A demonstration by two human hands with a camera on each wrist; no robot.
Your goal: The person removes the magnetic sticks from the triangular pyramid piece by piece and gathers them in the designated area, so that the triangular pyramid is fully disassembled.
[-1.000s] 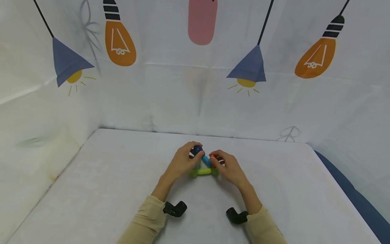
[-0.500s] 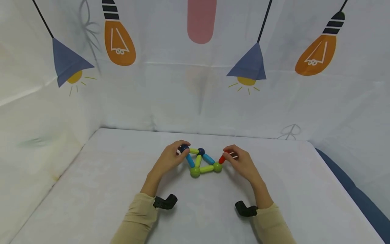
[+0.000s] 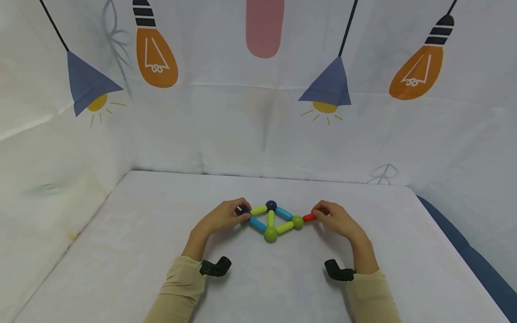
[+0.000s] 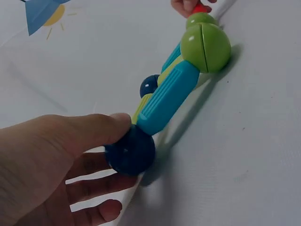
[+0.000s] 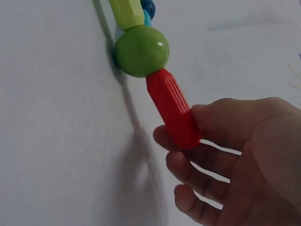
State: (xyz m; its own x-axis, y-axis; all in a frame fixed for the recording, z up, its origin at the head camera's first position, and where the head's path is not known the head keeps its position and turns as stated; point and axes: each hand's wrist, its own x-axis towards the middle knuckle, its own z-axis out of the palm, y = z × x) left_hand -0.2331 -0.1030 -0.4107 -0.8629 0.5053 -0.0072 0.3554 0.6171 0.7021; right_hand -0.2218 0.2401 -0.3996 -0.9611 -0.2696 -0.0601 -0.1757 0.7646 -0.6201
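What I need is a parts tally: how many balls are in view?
4: a dark blue ball in the left hand, another dark blue ball at the far corner, a green ball at the near corner, and another green ball touching the red rod.

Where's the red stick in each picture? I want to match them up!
Head: the red stick is right of centre, below mid-height, pinched by the right hand.
Left wrist: the red stick is at the top, right of centre; only a bit shows.
Right wrist: the red stick is near the middle, slanting.
Shared landmark: the green ball at its end, in all three.
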